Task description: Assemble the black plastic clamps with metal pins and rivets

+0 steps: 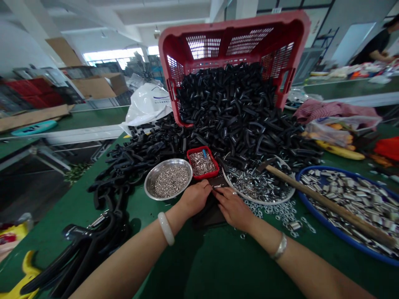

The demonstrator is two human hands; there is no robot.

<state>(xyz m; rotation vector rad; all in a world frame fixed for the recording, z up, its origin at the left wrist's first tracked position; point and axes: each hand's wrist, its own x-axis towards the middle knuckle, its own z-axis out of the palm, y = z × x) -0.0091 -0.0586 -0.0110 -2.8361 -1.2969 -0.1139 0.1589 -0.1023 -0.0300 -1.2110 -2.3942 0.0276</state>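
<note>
My left hand [196, 197] and my right hand [234, 209] meet over a dark block [207, 220] on the green table. A small metal spring [218, 186] shows at their fingertips, with the right fingers closed on it. The left fingers are pressed together beside its left end, and what they pinch is hidden. Just beyond the hands stand a steel bowl [149, 182] of tiny metal parts and a red tray [215, 171] of small pins. To the right, a white round tray [264, 202] holds loose metal pieces.
A red crate [170, 83] lies tipped, spilling black curved handles [230, 99] across the back. A hammer [327, 203] rests over a blue basin [304, 199] of metal sleeves. Nuts [280, 209] lie scattered at right; black-handled clamps [93, 241] lie at left. A person [375, 45] stands far right.
</note>
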